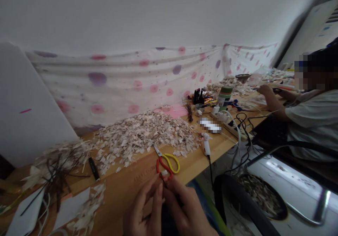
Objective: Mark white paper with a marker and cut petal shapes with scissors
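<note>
Left grip (144, 207): curled, hold unclear
Right grip (188, 206): pinched on dark piece (164, 182)
Scissors (160, 154): on surface (124, 186), just beyond

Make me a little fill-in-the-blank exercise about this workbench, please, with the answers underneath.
1. One handle of the scissors is red and the other is ____.
2. Seen from the person's seat, the black marker lies to the ____ of the scissors.
3. The scissors' ____, rather than their blades, lie nearer the left hand and right hand.
4. The white glue gun has a ____ cord.

Missing words: yellow; left; handles; black.
</note>
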The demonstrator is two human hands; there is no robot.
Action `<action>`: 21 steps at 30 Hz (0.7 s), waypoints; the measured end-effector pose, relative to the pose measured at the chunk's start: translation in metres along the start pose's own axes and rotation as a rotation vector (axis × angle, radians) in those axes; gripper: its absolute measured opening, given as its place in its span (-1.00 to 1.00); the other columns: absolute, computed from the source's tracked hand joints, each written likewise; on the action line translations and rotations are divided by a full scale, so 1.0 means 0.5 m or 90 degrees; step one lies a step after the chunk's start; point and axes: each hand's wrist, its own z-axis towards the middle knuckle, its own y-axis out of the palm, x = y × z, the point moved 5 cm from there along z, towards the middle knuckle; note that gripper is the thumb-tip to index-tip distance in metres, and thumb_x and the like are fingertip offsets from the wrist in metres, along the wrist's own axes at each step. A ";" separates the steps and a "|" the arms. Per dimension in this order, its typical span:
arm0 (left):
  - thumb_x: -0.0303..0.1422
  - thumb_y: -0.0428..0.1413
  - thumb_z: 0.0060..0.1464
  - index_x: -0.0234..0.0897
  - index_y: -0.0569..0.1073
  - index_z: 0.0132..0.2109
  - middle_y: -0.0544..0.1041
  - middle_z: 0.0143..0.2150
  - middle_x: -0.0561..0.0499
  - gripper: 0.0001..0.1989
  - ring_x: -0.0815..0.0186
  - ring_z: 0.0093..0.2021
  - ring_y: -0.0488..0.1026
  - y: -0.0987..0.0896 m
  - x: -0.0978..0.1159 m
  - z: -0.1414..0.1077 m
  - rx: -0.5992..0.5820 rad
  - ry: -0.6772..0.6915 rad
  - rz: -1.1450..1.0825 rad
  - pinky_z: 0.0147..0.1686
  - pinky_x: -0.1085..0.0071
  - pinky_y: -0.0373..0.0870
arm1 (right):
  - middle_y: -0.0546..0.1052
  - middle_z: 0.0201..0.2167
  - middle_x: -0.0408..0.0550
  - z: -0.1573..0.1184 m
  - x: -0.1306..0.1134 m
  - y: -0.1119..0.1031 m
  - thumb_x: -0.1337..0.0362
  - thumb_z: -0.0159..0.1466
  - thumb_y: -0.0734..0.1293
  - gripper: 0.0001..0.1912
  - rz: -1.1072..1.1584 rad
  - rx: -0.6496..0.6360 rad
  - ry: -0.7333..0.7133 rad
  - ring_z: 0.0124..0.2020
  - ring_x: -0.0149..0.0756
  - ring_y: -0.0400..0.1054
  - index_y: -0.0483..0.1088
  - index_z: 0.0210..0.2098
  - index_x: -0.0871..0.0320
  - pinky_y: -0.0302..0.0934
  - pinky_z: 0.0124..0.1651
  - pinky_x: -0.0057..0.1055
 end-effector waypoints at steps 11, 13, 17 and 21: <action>-0.19 0.28 0.02 -0.19 0.68 -0.29 0.69 -0.31 -0.04 -0.81 0.17 -0.36 0.65 -0.015 0.012 0.020 -0.020 -0.035 -0.027 -0.36 0.46 0.62 | 0.48 -0.38 -0.11 -0.009 -0.024 0.001 0.28 0.41 0.15 -0.85 0.012 -0.038 -0.013 -0.40 -0.40 0.33 0.33 -0.22 0.14 0.19 -0.34 -0.53; -0.18 0.28 0.01 -0.21 0.67 -0.29 0.69 -0.31 -0.05 -0.79 0.16 -0.36 0.65 -0.019 0.011 0.017 -0.015 -0.040 -0.023 -0.36 0.45 0.62 | 0.51 -0.33 -0.06 -0.009 -0.027 0.002 0.26 0.41 0.14 -0.83 0.013 -0.052 0.006 -0.36 -0.36 0.37 0.33 -0.22 0.15 0.23 -0.29 -0.50; -0.25 0.32 -0.02 -0.23 0.66 -0.31 0.69 -0.33 -0.04 -0.84 0.19 -0.39 0.65 -0.025 0.018 0.009 0.022 -0.004 -0.011 -0.36 0.46 0.62 | 0.52 -0.32 -0.04 -0.012 -0.030 0.005 0.24 0.42 0.13 -0.80 0.019 -0.064 0.013 -0.32 -0.33 0.40 0.33 -0.25 0.14 0.27 -0.23 -0.47; -0.29 0.29 0.02 -0.20 0.65 -0.31 0.68 -0.37 0.00 -0.90 0.25 -0.44 0.62 -0.017 0.051 0.002 0.064 0.093 0.020 -0.40 0.48 0.59 | 0.54 -0.32 -0.04 -0.014 -0.042 -0.002 0.26 0.40 0.15 -0.82 0.008 -0.048 0.002 -0.32 -0.33 0.42 0.33 -0.28 0.13 0.28 -0.25 -0.51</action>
